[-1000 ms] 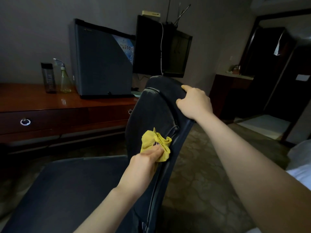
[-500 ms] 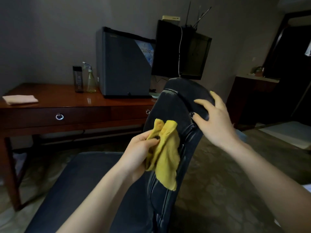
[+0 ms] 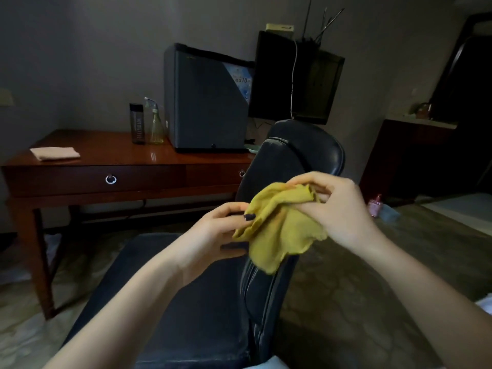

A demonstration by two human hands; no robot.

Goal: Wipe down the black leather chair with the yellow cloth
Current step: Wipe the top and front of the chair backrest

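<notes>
1. Fingers (image 3: 306, 179) of both hands pinch cloth (image 3: 282, 233) in head view: left hand (image 3: 213, 233) grips its left edge, right hand (image 3: 343, 209) its top.
2. Cloth hangs in front of chair (image 3: 300, 153) back; contact unclear.
3. Step looks like refolding: spread it, fold to a clean face, then press flat on chair.
4. Cloth: yellow, thin, limp, crumpled. Chair: black, glossy, seamed.

Cloth: yellow cloth (image 3: 279, 230) pinched by left hand (image 3: 221, 230) and right hand (image 3: 338, 209)
Chair: black leather chair (image 3: 298, 158) behind
Desk (image 3: 111, 161): 2 bottles
</notes>
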